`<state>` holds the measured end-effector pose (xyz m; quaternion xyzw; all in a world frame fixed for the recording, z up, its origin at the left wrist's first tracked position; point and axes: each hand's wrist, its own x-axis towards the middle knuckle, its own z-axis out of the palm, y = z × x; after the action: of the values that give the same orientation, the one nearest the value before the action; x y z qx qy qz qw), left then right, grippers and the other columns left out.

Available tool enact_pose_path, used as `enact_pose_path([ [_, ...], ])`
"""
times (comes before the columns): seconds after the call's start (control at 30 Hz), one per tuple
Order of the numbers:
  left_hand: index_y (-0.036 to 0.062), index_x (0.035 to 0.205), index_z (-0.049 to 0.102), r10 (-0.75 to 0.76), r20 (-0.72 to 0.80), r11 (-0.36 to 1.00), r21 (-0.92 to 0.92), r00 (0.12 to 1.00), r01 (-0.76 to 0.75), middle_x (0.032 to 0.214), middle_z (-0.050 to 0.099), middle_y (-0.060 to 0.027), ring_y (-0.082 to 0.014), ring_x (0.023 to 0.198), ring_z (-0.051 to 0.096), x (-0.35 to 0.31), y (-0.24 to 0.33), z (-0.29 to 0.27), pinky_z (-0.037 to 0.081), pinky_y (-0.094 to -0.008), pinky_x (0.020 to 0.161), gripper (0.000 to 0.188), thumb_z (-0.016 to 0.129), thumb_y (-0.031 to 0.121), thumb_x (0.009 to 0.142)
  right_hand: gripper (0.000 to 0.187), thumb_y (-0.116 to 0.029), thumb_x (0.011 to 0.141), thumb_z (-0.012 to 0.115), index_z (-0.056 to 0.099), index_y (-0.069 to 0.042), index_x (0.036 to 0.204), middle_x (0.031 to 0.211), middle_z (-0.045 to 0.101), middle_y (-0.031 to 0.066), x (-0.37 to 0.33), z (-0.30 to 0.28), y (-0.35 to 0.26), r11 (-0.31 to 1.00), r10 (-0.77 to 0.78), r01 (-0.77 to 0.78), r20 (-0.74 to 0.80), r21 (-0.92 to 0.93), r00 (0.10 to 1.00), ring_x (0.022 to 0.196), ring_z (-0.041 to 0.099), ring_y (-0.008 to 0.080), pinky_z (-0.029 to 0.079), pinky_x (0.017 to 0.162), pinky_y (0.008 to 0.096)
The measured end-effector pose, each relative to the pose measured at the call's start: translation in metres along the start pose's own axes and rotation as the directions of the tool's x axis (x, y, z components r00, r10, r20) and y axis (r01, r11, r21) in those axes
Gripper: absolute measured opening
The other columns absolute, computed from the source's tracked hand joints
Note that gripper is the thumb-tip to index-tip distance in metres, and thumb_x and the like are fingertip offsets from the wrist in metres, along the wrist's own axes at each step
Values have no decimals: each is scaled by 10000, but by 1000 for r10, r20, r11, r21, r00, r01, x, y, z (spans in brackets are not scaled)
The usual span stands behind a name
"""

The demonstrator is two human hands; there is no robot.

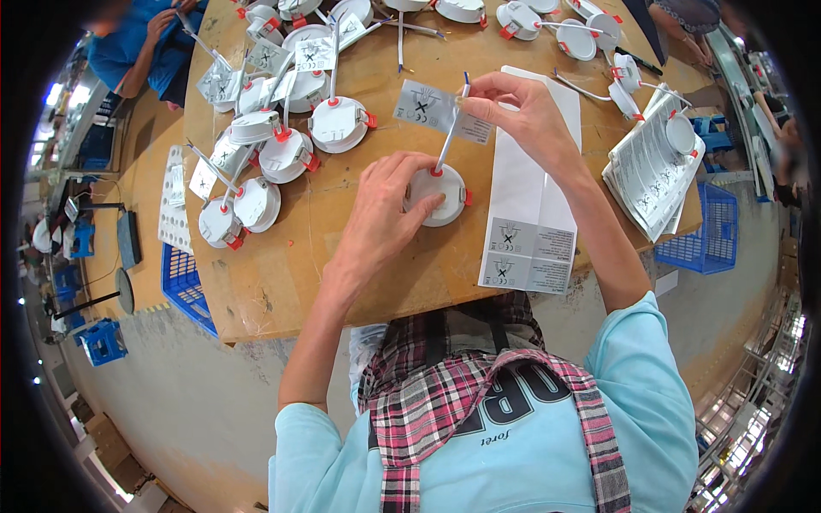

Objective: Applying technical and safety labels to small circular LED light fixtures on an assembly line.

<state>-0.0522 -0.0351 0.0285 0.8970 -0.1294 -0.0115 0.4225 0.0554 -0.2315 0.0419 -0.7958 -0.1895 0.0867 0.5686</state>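
My left hand (386, 203) is closed round a round white downlight (440, 214) lying on the wooden table, thumb on its back and fingers along its left side. A white cable (446, 147) rises from the downlight's red grommet to a dark blue tip. Around the cable hangs a grey printed label (416, 104), its two ends sticking out to either side. My right hand (528, 115) pinches the label at the cable with thumb and forefinger. Beneath my right forearm lies a white label sheet (528, 201), with a few grey labels at its near end.
Several downlights with cables and labels (286, 156) crowd the table's left, and more lie along the far side. At the right, a stack of printed sheets (654, 167) carries a downlight. Blue crates (703, 229) stand below the table edges. Another person (141, 51) works at the far left.
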Motion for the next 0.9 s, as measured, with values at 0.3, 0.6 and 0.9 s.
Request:
enact_pose_path([
  [0.3, -4, 1171, 540, -218, 38, 776, -600, 975, 197, 1136, 582, -76, -168, 1063, 541, 7, -13, 6, 423, -315, 929, 278, 510, 114, 922, 288, -322, 731, 734, 710, -57, 838, 770, 491, 19, 0, -9, -13, 981, 16, -10, 31, -191, 999, 750, 434, 141, 372, 680, 293],
  [0.6, -24, 1246, 489, -130, 354, 629, -693, 926, 353, 1170, 568, -80, -119, 1044, 549, 80, -30, 2, 461, -262, 881, 371, 502, 176, 933, 203, -273, 714, 755, 720, -88, 790, 741, 432, 9, -1, -7, -24, 972, -84, 117, 162, -203, 983, 772, 437, 140, 370, 692, 296],
  [0.9, 17, 1195, 513, 252, 554, 218, -831, 793, 512, 978, 581, 2, -88, 922, 598, 102, -45, 11, 495, -227, 736, 382, 590, 236, 892, 234, -256, 713, 757, 684, -49, 795, 781, 485, -9, -5, -11, -24, 983, -102, 131, 213, -129, 972, 825, 445, 126, 361, 724, 291],
])
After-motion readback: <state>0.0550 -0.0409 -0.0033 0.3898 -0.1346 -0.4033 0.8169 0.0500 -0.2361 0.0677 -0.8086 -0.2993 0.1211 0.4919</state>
